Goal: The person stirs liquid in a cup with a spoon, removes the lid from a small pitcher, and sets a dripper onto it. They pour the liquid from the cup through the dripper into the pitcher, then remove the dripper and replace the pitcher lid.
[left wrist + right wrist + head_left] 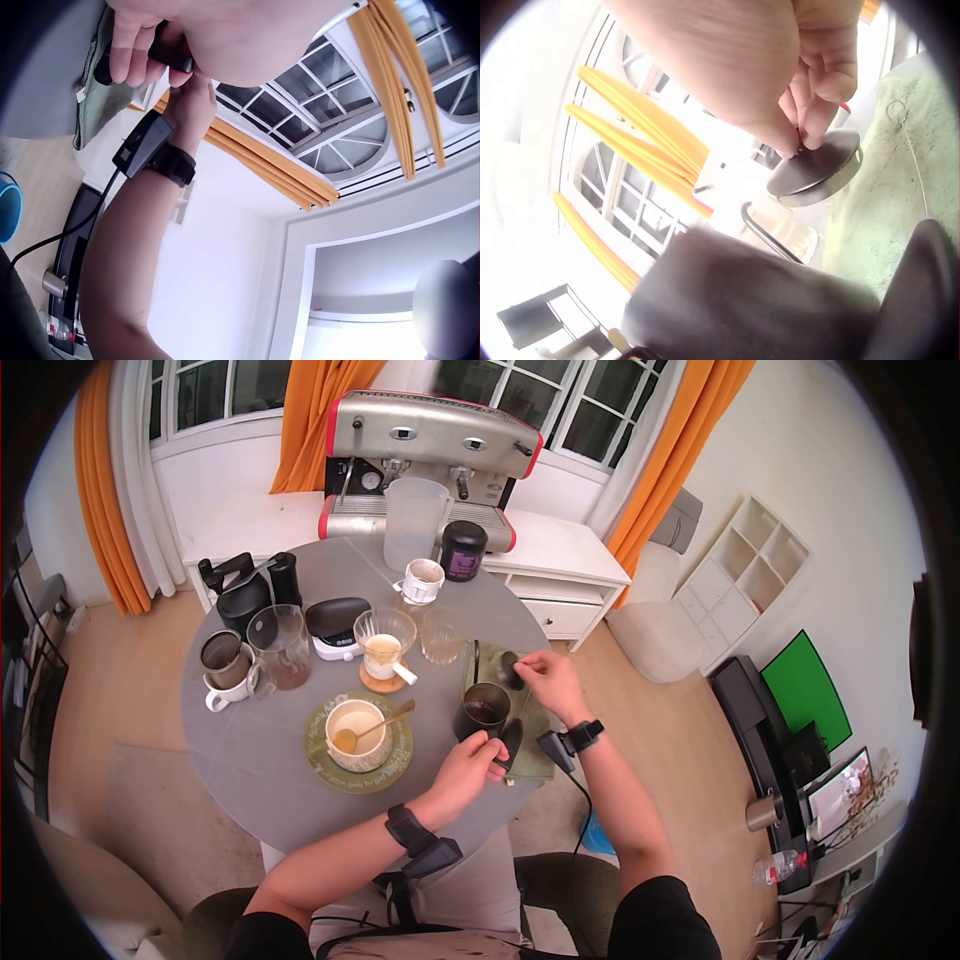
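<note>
A dark pot with an open top stands at the green cloth; its spout shows in the right wrist view. My left hand grips the pot's black handle. Between thumb and fingers, my right hand pinches the knob of a round dark lid, held tilted above the cloth and apart from the pot. In the head view the lid is just behind the pot's rim. The left wrist view shows my left fingers curled at the handle.
Left of the pot, a bowl with a spoon rests on a green plate. Behind are a glass dripper, a glass, a scale, a carafe, a white mug, a kettle and a dark jar.
</note>
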Demonstrator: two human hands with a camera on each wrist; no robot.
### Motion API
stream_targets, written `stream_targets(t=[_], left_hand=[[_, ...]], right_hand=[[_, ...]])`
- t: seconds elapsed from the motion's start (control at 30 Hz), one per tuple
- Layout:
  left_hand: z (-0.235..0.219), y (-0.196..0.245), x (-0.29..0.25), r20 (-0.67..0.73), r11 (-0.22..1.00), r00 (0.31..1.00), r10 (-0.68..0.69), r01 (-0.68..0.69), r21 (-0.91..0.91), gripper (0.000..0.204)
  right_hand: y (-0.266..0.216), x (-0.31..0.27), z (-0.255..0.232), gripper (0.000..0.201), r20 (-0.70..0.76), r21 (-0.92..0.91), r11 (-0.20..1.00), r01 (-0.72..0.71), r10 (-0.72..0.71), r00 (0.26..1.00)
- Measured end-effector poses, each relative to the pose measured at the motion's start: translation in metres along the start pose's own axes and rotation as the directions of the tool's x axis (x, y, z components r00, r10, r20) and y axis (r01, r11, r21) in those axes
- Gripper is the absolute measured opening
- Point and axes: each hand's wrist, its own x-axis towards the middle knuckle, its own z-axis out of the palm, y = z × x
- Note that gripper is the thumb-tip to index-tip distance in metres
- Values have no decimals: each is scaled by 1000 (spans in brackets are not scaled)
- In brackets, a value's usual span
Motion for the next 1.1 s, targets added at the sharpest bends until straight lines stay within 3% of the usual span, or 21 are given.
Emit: stream_targets(t=[0.07, 0.1, 0.17, 0.3, 0.5, 0.77, 1.0, 1.1], left_hand=[[2, 1, -2, -66, 999, 997, 30, -32, -29, 24], [1, 1, -2, -65, 999, 997, 30, -31, -18, 24], [-1, 2, -2, -130, 996, 987, 92, -94, -7, 25], [0, 17, 1, -123, 994, 988, 97, -102, -29, 25], [0, 27, 29, -156, 986, 974, 164, -156, 59, 26], [2, 6, 62, -250, 984, 952, 178, -165, 72, 30], [0, 8, 59, -205, 974, 958, 198, -170, 147, 30], [-1, 5, 58, -190, 981, 967, 168, -144, 133, 31]], right_hand=[[7, -14, -11, 22, -66, 401, 909, -111, 150, 986], [8, -25, -15, 22, -73, 410, 906, -108, 150, 986], [6, -48, -23, 22, -26, 638, 740, -213, 297, 955], [2, -77, -29, 21, -31, 739, 642, -205, 336, 941], [-2, -90, -42, 18, -76, 768, 619, -166, 344, 936], [1, -90, -43, 17, -83, 774, 617, -146, 326, 942], [0, -88, -34, 18, -63, 779, 610, -143, 303, 951], [-4, -75, -34, 19, -97, 742, 661, -113, 272, 957]])
